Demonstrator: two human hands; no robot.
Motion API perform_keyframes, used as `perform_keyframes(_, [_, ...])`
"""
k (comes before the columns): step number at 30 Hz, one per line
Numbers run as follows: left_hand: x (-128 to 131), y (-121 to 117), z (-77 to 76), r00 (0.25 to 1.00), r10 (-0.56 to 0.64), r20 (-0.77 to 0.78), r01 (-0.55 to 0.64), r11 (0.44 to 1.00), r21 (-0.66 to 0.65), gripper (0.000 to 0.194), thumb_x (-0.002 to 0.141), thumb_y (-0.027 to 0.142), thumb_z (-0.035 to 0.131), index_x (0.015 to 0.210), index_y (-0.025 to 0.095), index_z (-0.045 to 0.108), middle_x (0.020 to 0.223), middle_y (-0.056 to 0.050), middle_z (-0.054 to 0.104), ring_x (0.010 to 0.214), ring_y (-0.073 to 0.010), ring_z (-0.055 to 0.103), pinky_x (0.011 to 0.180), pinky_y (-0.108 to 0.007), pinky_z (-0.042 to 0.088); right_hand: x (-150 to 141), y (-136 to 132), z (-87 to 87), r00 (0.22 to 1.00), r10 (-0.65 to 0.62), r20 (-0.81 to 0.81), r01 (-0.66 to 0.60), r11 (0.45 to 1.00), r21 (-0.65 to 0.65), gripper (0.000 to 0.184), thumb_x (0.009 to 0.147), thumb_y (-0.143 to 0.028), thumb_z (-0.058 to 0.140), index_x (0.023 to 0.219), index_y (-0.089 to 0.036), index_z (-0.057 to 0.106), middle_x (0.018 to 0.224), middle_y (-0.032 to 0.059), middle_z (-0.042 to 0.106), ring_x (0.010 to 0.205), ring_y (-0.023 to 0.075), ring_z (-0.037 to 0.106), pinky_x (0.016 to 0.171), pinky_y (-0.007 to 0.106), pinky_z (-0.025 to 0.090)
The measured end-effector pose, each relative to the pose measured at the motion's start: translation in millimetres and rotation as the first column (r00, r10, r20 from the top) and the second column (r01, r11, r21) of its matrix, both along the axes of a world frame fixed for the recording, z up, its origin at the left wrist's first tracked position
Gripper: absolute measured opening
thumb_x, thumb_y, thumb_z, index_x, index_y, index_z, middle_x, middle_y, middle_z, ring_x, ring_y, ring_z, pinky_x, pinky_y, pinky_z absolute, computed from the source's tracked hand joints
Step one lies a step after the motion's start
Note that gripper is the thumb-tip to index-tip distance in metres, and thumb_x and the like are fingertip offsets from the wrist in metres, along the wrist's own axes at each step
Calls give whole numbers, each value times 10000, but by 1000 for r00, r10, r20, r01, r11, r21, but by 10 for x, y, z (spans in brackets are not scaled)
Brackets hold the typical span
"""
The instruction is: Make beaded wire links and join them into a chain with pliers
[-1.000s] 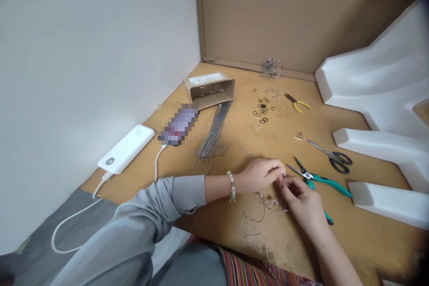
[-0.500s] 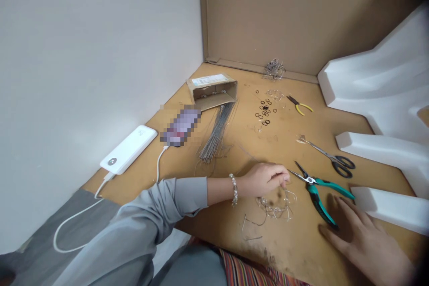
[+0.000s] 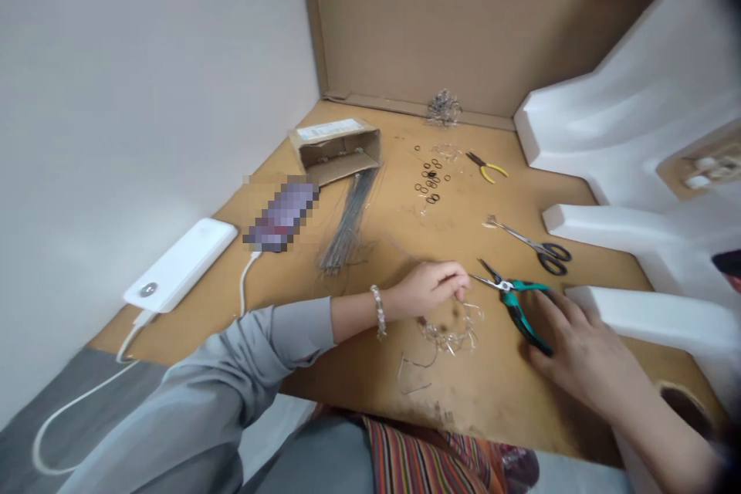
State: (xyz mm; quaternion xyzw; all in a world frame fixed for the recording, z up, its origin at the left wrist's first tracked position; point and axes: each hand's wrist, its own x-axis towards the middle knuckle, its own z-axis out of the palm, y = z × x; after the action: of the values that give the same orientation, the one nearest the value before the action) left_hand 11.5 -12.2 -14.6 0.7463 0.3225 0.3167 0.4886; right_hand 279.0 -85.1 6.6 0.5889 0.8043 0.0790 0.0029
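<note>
Table [image 3: 492,394] lies under our hands. We lay our right hand [image 3: 582,355] palm down, fingers and thumb parted loosely around the handles of the spread pliers [image 3: 505,286]. Our left hand [image 3: 431,288] curls at the knuckles, fingertips pinched at the far edge of the wire ring [image 3: 450,341]. Beyond it, black loops [image 3: 431,174] lie scattered.
</note>
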Motion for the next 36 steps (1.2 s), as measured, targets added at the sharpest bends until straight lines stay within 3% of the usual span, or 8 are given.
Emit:
perform_keyframes(2, [2, 2, -20, 1000, -12, 13, 13, 999, -30, 243, 905, 273, 404, 787, 147, 574, 757, -13, 647, 715, -97, 579, 710, -214, 431, -58, 36, 44, 998, 13, 54, -13, 1000, -4, 663, 720, -415, 551, 1308, -141, 416, 1301, 172, 475, 1205, 361, 404, 943, 469, 372])
perform_keyframes(6, [8, -7, -41, 997, -47, 65, 50, 998, -39, 236, 905, 262, 402, 777, 146, 562, 753, -14, 631, 729, -99, 575, 722, -226, 429, -146, 151, 90, 995, 37, 95, -30, 997, -71, 680, 702, -375, 548, 1317, -125, 401, 1278, 180, 483, 1106, 336, 466, 880, 430, 382])
perform_keyframes(12, [19, -47, 15, 992, -68, 110, 70, 997, -16, 249, 908, 252, 394, 744, 139, 544, 733, -15, 590, 718, -97, 555, 719, -231, 424, -332, 212, 91, 977, -103, 184, 129, 983, -132, 550, 698, -372, 546, 1188, -126, 506, 965, 152, 576, 888, 307, 519, 711, 360, 392])
perform_keyframes(20, [22, -54, 16, 991, -59, 117, 59, 998, 12, 236, 916, 256, 368, 753, 149, 500, 722, -8, 558, 702, -95, 523, 706, -231, 416, -405, 13, 30, 960, -265, 91, 273, 958, -84, 659, 773, -553, 465, 1267, -119, 420, 1122, 172, 555, 935, 319, 524, 754, 386, 401])
perform_keyframes(24, [21, -53, -9, 993, -59, 103, 58, 998, 21, 221, 911, 250, 377, 755, 151, 498, 723, -8, 561, 704, -96, 531, 696, -226, 416, -430, -82, 24, 941, -301, 152, 320, 940, -116, 613, 751, -432, 515, 1265, -110, 422, 1085, 173, 576, 942, 324, 535, 707, 368, 402])
perform_keyframes(29, [5, -77, 16, 992, -78, 102, 71, 995, 72, 206, 907, 238, 370, 767, 153, 495, 733, -11, 570, 714, -98, 540, 709, -232, 418, -369, -43, 58, 949, -261, 176, 279, 956, -90, 381, 742, -258, 504, 1102, -141, 544, 862, 127, 613, 787, 283, 589, 653, 355, 393])
perform_keyframes(32, [-5, -101, 42, 991, -98, 87, 87, 989, 121, 219, 912, 248, 355, 776, 156, 501, 734, -14, 572, 711, -101, 537, 707, -236, 417, -217, -53, 204, 970, -244, 7, 239, 945, -224, 358, 755, -244, 472, 1100, -176, 539, 857, 84, 622, 722, 229, 606, 600, 306, 407])
perform_keyframes(36, [-4, -132, 55, 990, -130, 45, 117, 968, 224, 232, 913, 249, 340, 774, 162, 503, 738, -20, 576, 711, -107, 525, 722, -244, 412, -40, -174, 509, 977, -87, -197, 15, 940, -342, 332, 718, -178, 468, 1041, -202, 542, 888, 56, 605, 761, 194, 599, 674, 299, 451])
